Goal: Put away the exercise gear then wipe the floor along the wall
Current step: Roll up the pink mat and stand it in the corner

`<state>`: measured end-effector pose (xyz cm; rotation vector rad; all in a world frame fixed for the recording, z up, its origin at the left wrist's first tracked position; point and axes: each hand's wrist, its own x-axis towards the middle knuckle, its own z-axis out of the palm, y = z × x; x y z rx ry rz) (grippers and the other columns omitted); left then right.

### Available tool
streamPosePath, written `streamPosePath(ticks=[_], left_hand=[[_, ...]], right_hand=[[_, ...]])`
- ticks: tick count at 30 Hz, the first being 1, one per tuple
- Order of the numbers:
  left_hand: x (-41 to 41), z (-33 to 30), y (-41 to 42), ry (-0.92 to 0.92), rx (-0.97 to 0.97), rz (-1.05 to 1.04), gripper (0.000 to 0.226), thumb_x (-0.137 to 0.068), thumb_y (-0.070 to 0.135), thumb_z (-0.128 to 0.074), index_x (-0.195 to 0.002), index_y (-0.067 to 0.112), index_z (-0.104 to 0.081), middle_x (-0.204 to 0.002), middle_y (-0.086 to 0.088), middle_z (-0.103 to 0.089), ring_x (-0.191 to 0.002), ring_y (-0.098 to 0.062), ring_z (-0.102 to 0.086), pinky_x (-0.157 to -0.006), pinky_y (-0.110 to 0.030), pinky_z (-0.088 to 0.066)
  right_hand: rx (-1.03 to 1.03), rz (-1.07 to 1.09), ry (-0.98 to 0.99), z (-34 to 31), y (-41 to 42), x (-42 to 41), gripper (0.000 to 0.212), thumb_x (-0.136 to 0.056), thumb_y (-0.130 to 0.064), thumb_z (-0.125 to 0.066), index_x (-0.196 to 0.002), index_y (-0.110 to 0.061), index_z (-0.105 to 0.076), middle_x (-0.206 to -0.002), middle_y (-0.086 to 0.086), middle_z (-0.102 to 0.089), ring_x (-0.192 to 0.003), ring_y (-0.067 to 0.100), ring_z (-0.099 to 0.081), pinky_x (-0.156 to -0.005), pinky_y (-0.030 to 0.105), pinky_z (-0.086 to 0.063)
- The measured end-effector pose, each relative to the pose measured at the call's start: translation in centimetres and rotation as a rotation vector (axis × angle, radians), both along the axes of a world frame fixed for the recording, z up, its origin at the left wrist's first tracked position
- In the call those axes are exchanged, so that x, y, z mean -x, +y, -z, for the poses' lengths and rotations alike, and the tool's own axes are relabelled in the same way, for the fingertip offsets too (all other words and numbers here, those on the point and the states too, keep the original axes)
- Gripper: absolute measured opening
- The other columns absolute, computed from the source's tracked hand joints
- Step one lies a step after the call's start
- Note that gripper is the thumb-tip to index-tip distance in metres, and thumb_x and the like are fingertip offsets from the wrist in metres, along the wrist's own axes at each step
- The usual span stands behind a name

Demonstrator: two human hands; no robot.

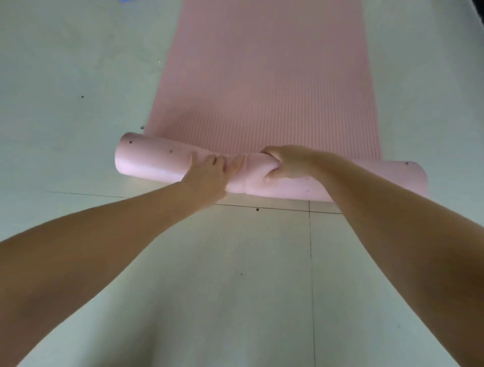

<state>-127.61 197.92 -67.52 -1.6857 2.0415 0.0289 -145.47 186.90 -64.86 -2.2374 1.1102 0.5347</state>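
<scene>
Nearest, two bare forearms reach out over the pale tiled floor (235, 288), which is crossed by thin dark grout lines and dotted with small dark specks. Beyond them the left hand (209, 170) lies flat with straight fingers pressing on the rolled near end of the pink exercise mat (262, 78), while the right hand (288, 165), just beside it, has its fingers and thumb curled into the roll, squeezing a dent in the foam. Farther off the ribbed, unrolled mat stretches flat along the floor, with a small blue object (125, 1) at the far left edge.
</scene>
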Motion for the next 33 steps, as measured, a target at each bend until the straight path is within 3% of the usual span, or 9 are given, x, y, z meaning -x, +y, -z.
streamPosePath(ticks=[3, 5, 10, 15, 18, 23, 28, 31, 33], left_hand=[[1.1, -1.1, -2.2, 0.018, -0.138, -0.140, 0.077, -0.095, 0.034, -0.049, -0.151, 0.024, 0.004, -0.142, -0.011, -0.036, -0.130, -0.029, -0.038, -0.103, -0.062, -0.026], [1.3, -2.0, -2.9, 0.054, -0.226, -0.230, 0.072, -0.097, 0.028, -0.047, -0.150, 0.029, 0.001, -0.148, -0.008, -0.032, -0.136, -0.027, -0.032, -0.105, -0.065, -0.023], [1.7, -2.7, -3.1, 0.059, -0.269, -0.320, 0.077, -0.096, 0.017, -0.047, -0.149, 0.037, 0.005, -0.153, -0.007, -0.023, -0.141, -0.026, -0.020, -0.103, -0.070, -0.022], [1.1, -3.1, -5.7, 0.115, -0.331, -0.337, 0.070, -0.096, 0.026, -0.048, -0.151, 0.029, -0.005, -0.156, -0.009, -0.014, -0.144, -0.028, -0.014, -0.106, -0.067, -0.022], [-0.4, -5.0, -6.9, -0.049, 0.013, 0.178, 0.058, -0.085, 0.046, -0.056, -0.139, 0.029, -0.044, -0.134, -0.007, -0.050, -0.120, -0.022, -0.050, -0.091, -0.043, -0.036], [0.3, -4.3, -4.6, -0.035, -0.128, 0.027, 0.093, -0.093, 0.052, -0.042, -0.143, 0.014, 0.027, -0.156, -0.025, 0.008, -0.144, -0.044, 0.000, -0.109, -0.058, -0.021], [1.0, -0.8, -7.5, 0.005, -0.104, -0.081, 0.123, -0.078, 0.069, -0.053, -0.141, 0.004, 0.030, -0.154, -0.029, 0.011, -0.142, -0.048, 0.006, -0.108, -0.067, -0.009], [0.5, -0.3, -9.4, -0.058, -0.139, -0.012, 0.124, -0.075, 0.070, -0.055, -0.145, 0.004, 0.024, -0.154, -0.026, -0.003, -0.141, -0.044, -0.008, -0.106, -0.066, -0.017], [-0.3, -0.7, -11.6, 0.001, -0.152, -0.005, 0.120, -0.073, 0.069, -0.059, -0.149, 0.008, 0.012, -0.150, -0.021, -0.020, -0.136, -0.038, -0.023, -0.104, -0.060, -0.025]], right_hand=[[0.338, -0.025, 0.013, 1.1, 2.9, 1.1, 0.066, -0.092, -0.038, -0.053, -0.149, -0.028, -0.020, -0.153, 0.008, -0.025, -0.143, 0.026, -0.019, -0.112, 0.062, -0.004], [0.507, -0.005, -0.125, 1.8, 6.3, 2.9, 0.065, -0.094, -0.020, -0.051, -0.151, -0.020, -0.019, -0.157, 0.010, -0.017, -0.147, 0.026, -0.009, -0.112, 0.062, 0.002], [0.304, -0.116, 0.083, 1.4, 7.7, 6.3, 0.093, -0.091, -0.029, -0.057, -0.150, -0.025, 0.014, -0.157, 0.003, 0.025, -0.145, 0.024, 0.019, -0.108, 0.067, 0.007], [0.216, -0.038, 0.146, 2.0, 4.0, 3.0, 0.106, -0.084, -0.016, -0.065, -0.148, -0.028, 0.018, -0.160, 0.002, 0.005, -0.148, 0.025, 0.004, -0.105, 0.072, 0.000], [0.259, 0.004, 0.168, 1.7, 1.8, 1.3, 0.094, -0.080, -0.004, -0.057, -0.150, -0.031, 0.000, -0.149, 0.004, -0.026, -0.139, 0.028, -0.025, -0.105, 0.073, -0.009], [0.162, 0.148, 0.143, -0.1, -3.4, -0.1, 0.066, -0.082, -0.005, -0.041, -0.137, -0.039, -0.034, -0.124, -0.001, -0.055, -0.114, 0.028, -0.050, -0.102, 0.059, -0.027], [0.083, 0.215, 0.084, 0.0, -6.1, -0.7, 0.067, -0.081, -0.008, -0.044, -0.140, -0.037, -0.033, -0.140, 0.001, -0.046, -0.131, 0.028, -0.038, -0.111, 0.059, -0.017], [0.288, 0.182, 0.044, 0.7, -5.2, -0.8, 0.076, -0.083, -0.004, -0.045, -0.149, -0.032, -0.017, -0.155, 0.002, -0.022, -0.144, 0.024, -0.016, -0.114, 0.062, 0.001], [0.522, 0.120, -0.060, 1.6, -3.5, -0.7, 0.081, -0.078, 0.002, -0.054, -0.149, -0.022, -0.024, -0.156, 0.009, -0.022, -0.146, 0.027, -0.016, -0.113, 0.065, -0.003]])
